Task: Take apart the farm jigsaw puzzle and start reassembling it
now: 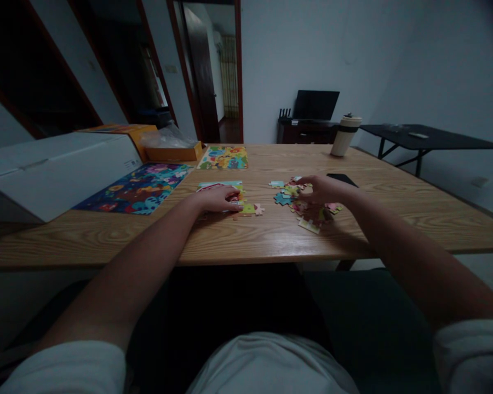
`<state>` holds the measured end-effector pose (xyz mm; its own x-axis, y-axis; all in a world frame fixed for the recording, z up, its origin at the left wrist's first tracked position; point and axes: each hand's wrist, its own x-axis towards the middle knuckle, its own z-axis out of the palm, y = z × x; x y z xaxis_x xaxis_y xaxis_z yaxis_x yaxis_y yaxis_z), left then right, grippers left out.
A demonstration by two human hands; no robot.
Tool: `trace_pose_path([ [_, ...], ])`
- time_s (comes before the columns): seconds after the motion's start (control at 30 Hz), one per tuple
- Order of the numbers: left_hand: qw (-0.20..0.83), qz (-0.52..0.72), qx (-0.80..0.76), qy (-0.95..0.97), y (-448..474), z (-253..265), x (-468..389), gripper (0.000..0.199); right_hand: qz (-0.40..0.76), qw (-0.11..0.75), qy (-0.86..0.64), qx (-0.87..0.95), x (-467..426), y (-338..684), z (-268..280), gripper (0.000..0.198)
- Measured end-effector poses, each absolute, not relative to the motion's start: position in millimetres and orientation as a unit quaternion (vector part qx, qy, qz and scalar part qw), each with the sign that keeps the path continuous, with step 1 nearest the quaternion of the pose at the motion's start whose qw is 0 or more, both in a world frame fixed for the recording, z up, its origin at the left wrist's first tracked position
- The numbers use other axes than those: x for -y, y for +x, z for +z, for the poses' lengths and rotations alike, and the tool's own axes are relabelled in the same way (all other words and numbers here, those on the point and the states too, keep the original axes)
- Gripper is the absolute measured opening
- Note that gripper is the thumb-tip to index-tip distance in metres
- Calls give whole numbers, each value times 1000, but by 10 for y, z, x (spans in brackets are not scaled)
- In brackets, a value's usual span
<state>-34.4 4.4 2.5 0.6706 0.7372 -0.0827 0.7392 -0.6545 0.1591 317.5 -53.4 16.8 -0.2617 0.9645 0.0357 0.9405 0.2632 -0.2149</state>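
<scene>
My left hand (218, 198) lies over a partly joined jigsaw puzzle (248, 208), thumb and fingers apart, resting on its pieces. Much of that puzzle is hidden under the palm; a pale blue strip shows along its far edge. To the right, my right hand (326, 190) hovers low over a heap of loose puzzle pieces (283, 198), fingers spread and bent down at them. Whether its fingertips touch a piece is hard to make out in the dim light. One pale edge piece (309, 225) lies on the near side of the heap.
Two picture puzzles, one dark blue (137, 189) and one yellow-green (224, 157), lie at the left. Beside them stand a white box (66, 169) and an orange box (172, 152) with clear plastic. A black flat object (342, 179) and a lidded cup (345, 137) are at the right.
</scene>
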Motion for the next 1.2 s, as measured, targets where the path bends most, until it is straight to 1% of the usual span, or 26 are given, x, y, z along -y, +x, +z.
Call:
trace_pose_path([
  [0.07, 90, -1, -413, 906, -344, 27, -37, 54, 82, 58, -606, 789, 406, 3140, 108, 61],
  [0.17, 90, -1, -417, 904, -337, 30, -32, 55, 97, 42, -616, 780, 295, 3128, 32, 59],
  [0.3, 91, -7, -401, 911, -327, 39, -29, 52, 52, 46, -601, 796, 255, 3136, 67, 54],
  [0.4, 93, -5, -391, 916, -329, 37, -34, 51, 26, 69, -568, 820, 289, 3063, 173, 49],
  [0.5, 95, 0, -383, 919, -340, 21, -53, 52, 34, 104, -524, 845, 342, 2901, 239, 49],
  [0.67, 105, 10, -388, 915, -358, -2, -76, 54, 52, 136, -437, 888, 361, 2597, 135, 47],
  [0.83, 121, 18, -389, 913, -365, 7, -67, 46, 52, 171, -440, 880, 372, 2419, -34, 41],
  [1.1, 130, 54, -401, 905, -346, 0, -71, 52, 63, 243, -425, 870, 434, 2354, -74, 37],
  [1.2, 125, 56, -402, 905, -340, 5, -62, 54, 62, 245, -419, 872, 438, 2336, -77, 36],
])
